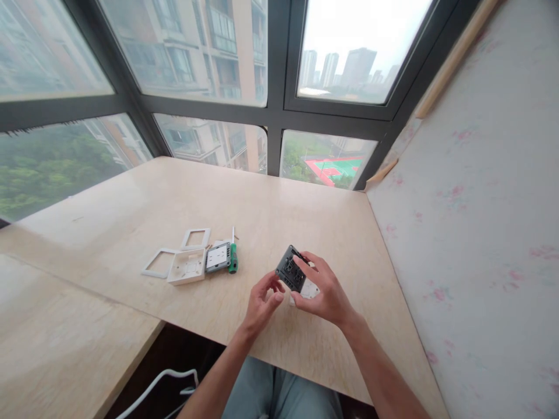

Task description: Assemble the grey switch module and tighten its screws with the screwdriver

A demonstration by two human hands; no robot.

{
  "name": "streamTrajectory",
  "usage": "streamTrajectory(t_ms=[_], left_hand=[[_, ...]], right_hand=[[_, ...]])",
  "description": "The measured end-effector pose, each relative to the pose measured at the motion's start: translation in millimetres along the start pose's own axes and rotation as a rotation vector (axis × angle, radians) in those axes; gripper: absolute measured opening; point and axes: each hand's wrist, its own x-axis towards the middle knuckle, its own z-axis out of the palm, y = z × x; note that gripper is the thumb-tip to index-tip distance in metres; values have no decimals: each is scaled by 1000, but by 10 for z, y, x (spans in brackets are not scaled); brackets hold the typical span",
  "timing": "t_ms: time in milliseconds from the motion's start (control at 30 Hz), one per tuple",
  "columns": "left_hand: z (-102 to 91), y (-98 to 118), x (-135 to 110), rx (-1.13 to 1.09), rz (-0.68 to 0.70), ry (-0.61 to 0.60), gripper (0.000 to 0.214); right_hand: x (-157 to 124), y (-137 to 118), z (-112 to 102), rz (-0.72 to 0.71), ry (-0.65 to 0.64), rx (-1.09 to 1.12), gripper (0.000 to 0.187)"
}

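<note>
A dark square wall-socket module (pixel 290 270) is held tilted above the table, its black back with terminals towards me. My right hand (pixel 325 288) grips it, with fingers over the top right edge and the thumb low. The curled fingers of my left hand (pixel 263 298) hold its lower left corner, and those fingertips are partly hidden. Just behind and below the module, a white mounting box (pixel 311 290) sits on the table, partly covered by my right hand.
On the left of the table (pixel 262 203) lie two white frames (pixel 158 263), an open white box (pixel 187 266), another socket module (pixel 218 256) and a green-handled screwdriver (pixel 233 258). A flowered wall (pixel 458 233) stands at right, windows behind. A white tube (pixel 157 381) shows below the table edge.
</note>
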Motion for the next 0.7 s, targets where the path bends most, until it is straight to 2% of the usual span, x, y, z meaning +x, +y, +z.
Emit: streamTrajectory(t_ms=[167, 300, 700], left_hand=[[24, -5, 5, -100, -98, 59, 54], [24, 20, -2, -82, -170, 87, 38], [7, 41, -9, -32, -222, 77, 36]], right_hand=[[67, -40, 69, -61, -70, -7, 70], [113, -60, 89, -65, -120, -29, 64], [99, 35, 117, -58, -171, -8, 69]])
